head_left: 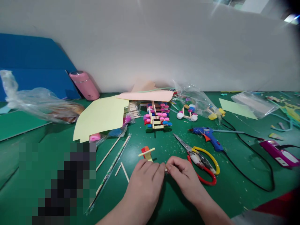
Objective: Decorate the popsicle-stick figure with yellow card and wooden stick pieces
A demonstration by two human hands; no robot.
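Side by side at the front of the table, my left hand (pixel 146 179) and my right hand (pixel 182 175) meet at the fingertips, both closed. A tiny pale end peeks out at my right fingertips; what they hold is too covered to name. Just beyond my left knuckles lies a small red and yellow piece (pixel 145 150) with a short wooden stick (pixel 150 151) across it. Large scissors (pixel 187 147) with red and yellow handles lie to the right of my right hand. Loose wooden sticks (pixel 125 172) lie left of my left hand.
A blue glue gun (pixel 208 134) trails its cord toward a purple power strip (pixel 278 153). Behind my hands stands a cluster of colourful stick models (pixel 158 117). Yellow paper (pixel 100 115), a pink bottle (pixel 84 86) and a plastic bag (pixel 44 103) occupy the left; a wall closes the back.
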